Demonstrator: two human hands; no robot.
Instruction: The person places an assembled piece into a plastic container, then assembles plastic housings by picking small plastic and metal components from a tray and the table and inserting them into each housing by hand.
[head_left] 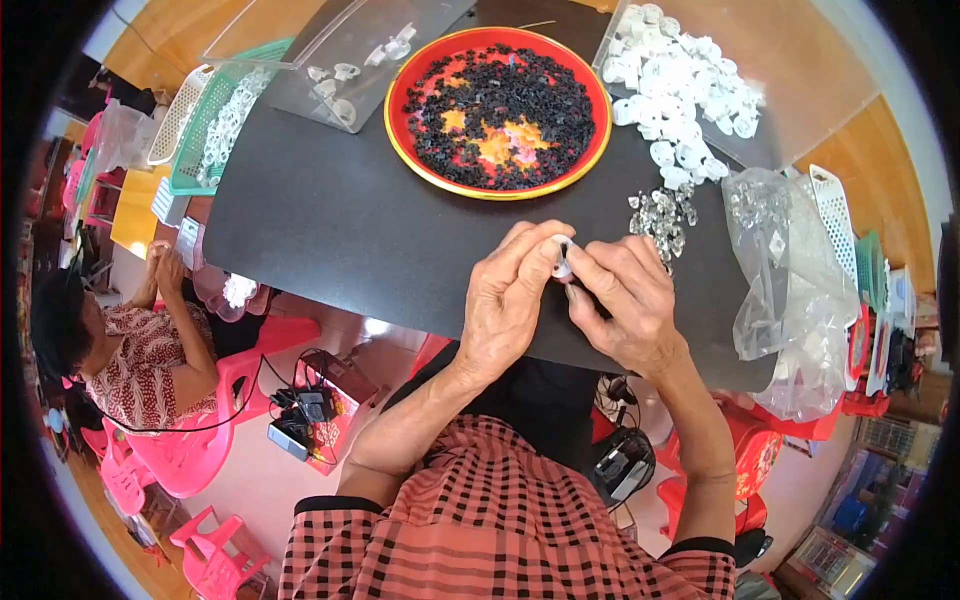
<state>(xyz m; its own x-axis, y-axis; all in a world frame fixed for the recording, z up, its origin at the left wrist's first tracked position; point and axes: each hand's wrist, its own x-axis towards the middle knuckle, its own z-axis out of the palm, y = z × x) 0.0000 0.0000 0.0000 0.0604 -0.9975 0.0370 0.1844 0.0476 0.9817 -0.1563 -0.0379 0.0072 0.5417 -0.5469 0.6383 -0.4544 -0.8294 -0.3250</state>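
Observation:
Over the table's near edge, my left hand (508, 298) pinches a small round white plastic piece (560, 269) between thumb and fingers. A dark spot shows in the middle of the piece. From the other side my right hand (632, 305) grips the same piece, its fingers curled; whether a tiny part is also in them is hidden. Beyond my hands stands a red round tray (398, 128) with a yellow rim, strewn with small black parts (550, 105). White plastic pieces (680, 85) are heaped at the far right. Nearer lies a small pile of clear, shiny pieces (662, 218).
At the far left of the dark table (330, 220) is a clear bin (310, 95) with a few white parts. A green basket (185, 165) stands beside it. Clear plastic bags (800, 270) hang over the right edge. Another person (150, 340) sits at the left near pink chairs (190, 455).

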